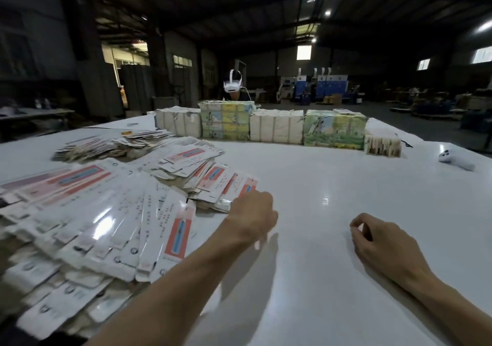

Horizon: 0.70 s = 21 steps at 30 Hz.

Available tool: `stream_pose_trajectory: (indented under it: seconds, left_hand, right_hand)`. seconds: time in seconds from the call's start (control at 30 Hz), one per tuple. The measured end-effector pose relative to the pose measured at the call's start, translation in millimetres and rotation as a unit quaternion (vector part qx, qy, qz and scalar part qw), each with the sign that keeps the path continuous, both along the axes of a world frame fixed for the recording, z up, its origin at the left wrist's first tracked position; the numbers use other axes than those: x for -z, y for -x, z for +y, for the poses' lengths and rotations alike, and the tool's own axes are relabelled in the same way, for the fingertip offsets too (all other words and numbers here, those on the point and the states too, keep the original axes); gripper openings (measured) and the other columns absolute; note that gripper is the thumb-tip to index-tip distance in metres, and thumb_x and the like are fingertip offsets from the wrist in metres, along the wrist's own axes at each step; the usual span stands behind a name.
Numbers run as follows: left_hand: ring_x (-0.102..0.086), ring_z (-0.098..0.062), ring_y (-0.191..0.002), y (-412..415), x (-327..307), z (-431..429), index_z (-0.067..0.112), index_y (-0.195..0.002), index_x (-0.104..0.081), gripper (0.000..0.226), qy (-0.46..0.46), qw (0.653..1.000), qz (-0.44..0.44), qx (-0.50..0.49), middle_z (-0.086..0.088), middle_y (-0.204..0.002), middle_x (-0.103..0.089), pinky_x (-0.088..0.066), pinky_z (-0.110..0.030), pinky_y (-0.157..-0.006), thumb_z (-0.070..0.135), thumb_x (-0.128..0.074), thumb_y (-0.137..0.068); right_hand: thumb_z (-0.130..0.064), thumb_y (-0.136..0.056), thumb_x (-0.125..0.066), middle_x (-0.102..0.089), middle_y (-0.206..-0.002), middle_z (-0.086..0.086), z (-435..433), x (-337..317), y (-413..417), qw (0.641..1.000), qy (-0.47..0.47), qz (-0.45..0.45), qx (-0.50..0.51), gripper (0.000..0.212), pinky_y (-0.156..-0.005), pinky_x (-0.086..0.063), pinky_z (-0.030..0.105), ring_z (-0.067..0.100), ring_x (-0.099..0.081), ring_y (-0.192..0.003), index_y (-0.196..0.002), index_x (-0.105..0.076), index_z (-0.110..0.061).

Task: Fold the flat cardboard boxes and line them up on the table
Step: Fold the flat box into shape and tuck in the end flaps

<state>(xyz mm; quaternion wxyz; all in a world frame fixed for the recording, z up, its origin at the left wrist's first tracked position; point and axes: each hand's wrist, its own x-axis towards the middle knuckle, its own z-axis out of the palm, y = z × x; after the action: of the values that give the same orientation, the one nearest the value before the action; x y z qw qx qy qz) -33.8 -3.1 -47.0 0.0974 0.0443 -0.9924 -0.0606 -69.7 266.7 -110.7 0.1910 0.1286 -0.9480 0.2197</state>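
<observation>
**Flat cardboard boxes** (pixel 111 220): long white blanks with red-and-blue print, unfolded. They are fanned in a loose, overlapping pile on the left of the white surface (pixel 332 186). A second, blurred heap (pixel 101 148) lies behind the pile.

**Left hand** (pixel 253 212): stretched out to the pile's right edge with the back of the hand towards the camera, touching the outermost blanks. Its fingers are hidden beyond the knuckles, so whether they grasp a blank cannot be told.

**Right hand** (pixel 383 241): low over bare surface, well apart from the pile. Its fingers (pixel 358 222) are loosely curled, thumb near forefinger, holding nothing.

**Far edge:** a row of bundled stacks, with white bundles (pixel 178 123) alternating with green-and-yellow printed bundles (pixel 226 122). A smaller stack (pixel 383 144) ends the row on the right.

**Far right:** a white handheld controller (pixel 455 159) lies on its side.

**Behind the row:** a person wearing a white headset (pixel 233 84).
</observation>
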Motion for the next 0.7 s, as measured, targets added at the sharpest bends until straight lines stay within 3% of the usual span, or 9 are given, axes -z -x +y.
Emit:
stream_pose_trajectory:
  seconds: [0.07, 0.13, 0.27, 0.47, 0.57, 0.6, 0.7]
  left_hand:
    - [-0.066, -0.029, -0.111, -12, -13, -33, 0.016, -0.125, -0.066, 0.036, 0.076, 0.992, -0.004, -0.096, -0.009, -0.121, -0.069, -0.050, -0.035, -0.085, 0.043, -0.061, -0.101]
    - [-0.063, -0.022, -0.095, -29, -24, -64, 0.017, -0.120, -0.068, 0.044, 0.130, 0.974, -0.010, -0.188, -0.003, -0.104, -0.066, -0.048, -0.033, -0.074, 0.054, -0.067, -0.096]
    - [-0.062, -0.016, -0.084, -60, -28, -101, 0.018, -0.116, -0.062, 0.077, 0.169, 0.935, -0.078, -0.303, 0.002, -0.092, -0.060, -0.049, -0.030, -0.069, 0.082, -0.072, -0.074]
    - [-0.057, -0.016, -0.085, -66, -18, -109, 0.015, -0.122, -0.063, 0.087, 0.181, 0.921, -0.120, -0.323, 0.000, -0.092, -0.059, -0.042, -0.031, -0.068, 0.081, -0.078, -0.067]
    - [-0.057, -0.016, -0.083, -64, -20, -119, 0.009, -0.133, -0.043, 0.105, 0.109, 0.933, -0.110, -0.325, -0.001, -0.095, -0.060, -0.041, -0.032, -0.070, 0.078, -0.083, -0.064]
    - [-0.060, -0.013, -0.081, -64, -22, -124, 0.010, -0.132, -0.042, 0.103, 0.089, 0.938, -0.113, -0.315, 0.001, -0.095, -0.063, -0.043, -0.031, -0.069, 0.076, -0.084, -0.065]
    - [-0.073, -0.010, -0.070, -62, -29, -139, 0.022, -0.117, -0.055, 0.066, 0.029, 0.957, -0.142, -0.253, 0.003, -0.088, -0.072, -0.055, -0.028, -0.060, 0.064, -0.084, -0.075]
  right_hand:
    - [-0.030, -0.102, -0.058, -0.067, -0.070, -0.014, 4, 2, 3, 1.000, 0.018, -0.005, -0.004, 0.010, -0.060, -0.050, 0.031, 0.005, -0.063, -0.064, -0.096, -0.064, -0.035]
    - [-0.030, -0.101, -0.059, -0.067, -0.073, -0.015, 4, 3, 6, 0.999, 0.027, -0.015, -0.010, 0.011, -0.059, -0.045, 0.027, 0.004, -0.062, -0.067, -0.095, -0.065, -0.036]
    - [-0.031, -0.100, -0.060, -0.068, -0.078, -0.015, 4, 1, 11, 0.998, 0.050, -0.040, -0.025, 0.013, -0.061, -0.042, 0.027, 0.005, -0.063, -0.073, -0.090, -0.066, -0.037]
    - [-0.031, -0.099, -0.061, -0.067, -0.076, -0.020, 8, -1, 6, 0.995, 0.077, -0.055, -0.040, 0.019, -0.061, -0.042, 0.028, 0.009, -0.066, -0.065, -0.082, -0.067, -0.039]
    - [-0.028, -0.098, -0.063, -0.066, -0.074, -0.021, 8, -2, 3, 0.994, 0.083, -0.060, -0.041, 0.022, -0.062, -0.042, 0.028, 0.008, -0.066, -0.067, -0.080, -0.068, -0.039]
    - [-0.027, -0.098, -0.063, -0.066, -0.074, -0.022, 8, -3, 3, 0.994, 0.083, -0.062, -0.042, 0.022, -0.062, -0.042, 0.028, 0.009, -0.066, -0.067, -0.080, -0.068, -0.038]
    - [-0.027, -0.097, -0.062, -0.064, -0.076, -0.028, 7, -4, 2, 0.994, 0.080, -0.066, -0.046, 0.022, -0.063, -0.042, 0.030, 0.013, -0.068, -0.066, -0.080, -0.068, -0.037]
